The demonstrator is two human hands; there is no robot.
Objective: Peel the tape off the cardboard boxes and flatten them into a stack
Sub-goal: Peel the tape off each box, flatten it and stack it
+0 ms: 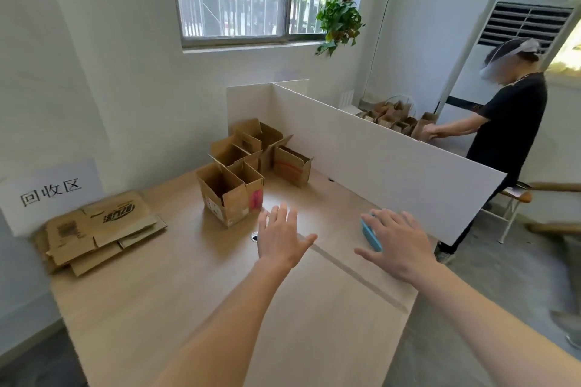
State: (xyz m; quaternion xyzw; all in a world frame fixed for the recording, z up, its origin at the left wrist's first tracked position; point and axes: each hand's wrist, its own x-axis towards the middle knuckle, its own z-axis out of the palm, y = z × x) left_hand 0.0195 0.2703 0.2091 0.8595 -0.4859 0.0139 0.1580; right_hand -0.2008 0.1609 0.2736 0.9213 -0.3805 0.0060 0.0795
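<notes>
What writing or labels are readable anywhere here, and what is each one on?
"回收区": black characters on the white paper sign against the wall at the left.
Dark brand lettering on the top flattened box of the stack: too blurred to read.
Printed patch on that same sheet: unreadable.
Sticker on the nearest open box: too small to read.
Pink label on its side: illegible.
</notes>
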